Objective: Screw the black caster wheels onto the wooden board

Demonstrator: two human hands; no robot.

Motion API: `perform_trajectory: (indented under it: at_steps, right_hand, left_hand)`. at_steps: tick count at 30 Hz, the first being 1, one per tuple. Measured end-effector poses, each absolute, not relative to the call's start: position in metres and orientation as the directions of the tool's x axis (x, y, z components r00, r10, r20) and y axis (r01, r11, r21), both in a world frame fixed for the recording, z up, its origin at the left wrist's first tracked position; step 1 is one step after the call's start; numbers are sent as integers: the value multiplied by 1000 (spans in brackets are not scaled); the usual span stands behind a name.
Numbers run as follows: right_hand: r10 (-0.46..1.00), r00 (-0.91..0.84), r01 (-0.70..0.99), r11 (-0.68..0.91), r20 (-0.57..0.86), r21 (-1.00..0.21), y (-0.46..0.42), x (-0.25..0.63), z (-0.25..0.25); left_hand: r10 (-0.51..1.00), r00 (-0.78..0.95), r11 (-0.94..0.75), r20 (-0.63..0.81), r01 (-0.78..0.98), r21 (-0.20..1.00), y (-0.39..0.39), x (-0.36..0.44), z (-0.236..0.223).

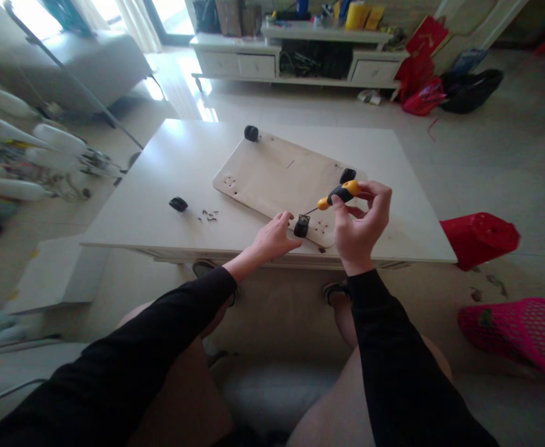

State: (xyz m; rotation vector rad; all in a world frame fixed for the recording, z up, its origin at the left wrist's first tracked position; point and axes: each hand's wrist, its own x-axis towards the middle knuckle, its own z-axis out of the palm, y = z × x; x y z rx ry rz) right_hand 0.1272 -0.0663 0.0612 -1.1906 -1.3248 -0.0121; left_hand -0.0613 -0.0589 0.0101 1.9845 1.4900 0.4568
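Note:
A pale wooden board [272, 177] lies flat on a low white table [184, 161]. Black caster wheels sit at its far corner [251, 133] and right corner [347, 176]. My right hand [360, 226] is closed on a yellow and black screwdriver [340, 194], whose tip points down at a third caster [301, 226] on the board's near corner. My left hand [275, 236] pinches that caster and holds it on the board.
A loose caster [178, 203] and several small screws [208, 216] lie on the table to the left. A red plastic stool [480, 237] and a pink mesh basket [524, 332] are on the floor to the right. A white TV cabinet [300, 59] stands behind.

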Motion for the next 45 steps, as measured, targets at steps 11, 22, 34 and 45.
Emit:
perform_trajectory:
  at_steps: [11,22,34,45]
  right_hand:
    - [637,316,571,464,703,-677,-66,113,59]
    - [692,257,587,443,674,-678,-69,99,54]
    - [711,222,595,444,668,-670,-71,95,51]
    - [614,289,515,547,734,-660,-73,106,63]
  left_hand:
    - [859,365,-158,-358,856,492,-83,-60,56]
    - [508,671,-481,-539,741,469,-159,-38,67]
    - [719,552,-432,-423,831,350,-141,-48,32]
    - [645,576,-409,-502,816,409,-152,-53,21]
